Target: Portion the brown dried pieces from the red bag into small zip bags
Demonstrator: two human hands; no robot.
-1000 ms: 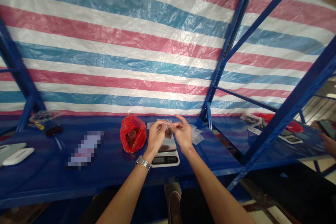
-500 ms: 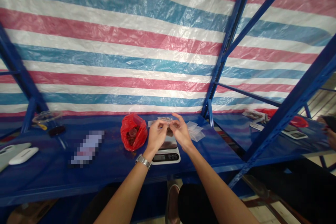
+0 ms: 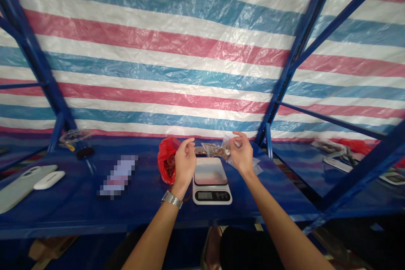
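Note:
A white digital kitchen scale (image 3: 211,181) lies on the blue shelf in front of me, with nothing on its pan. My right hand (image 3: 242,154) pinches a small clear plastic bag (image 3: 226,150) of brown pieces just behind the scale's right corner. Further left, a similar bag (image 3: 209,149) and a smaller brown-filled one (image 3: 200,150) lie behind the pan. My left hand (image 3: 185,162) hangs empty with curled fingers, next to a red plastic bag (image 3: 167,160) holding brown pieces and a small cup. Loose clear bags (image 3: 251,166) lie beneath my right hand.
A blue steel shelf (image 3: 72,202) carries a pixelated object (image 3: 118,176), white and grey devices (image 3: 49,179), and a clear lid (image 3: 75,136). Blue uprights (image 3: 268,139) and a striped tarp (image 3: 158,71) stand behind. Another shelf (image 3: 316,168) at right holds a scale and red bag.
My hands were together above the scale and have moved apart. The right hand has carried the clear bag rightward, the left has gone toward the red bag, and the pan now shows bare.

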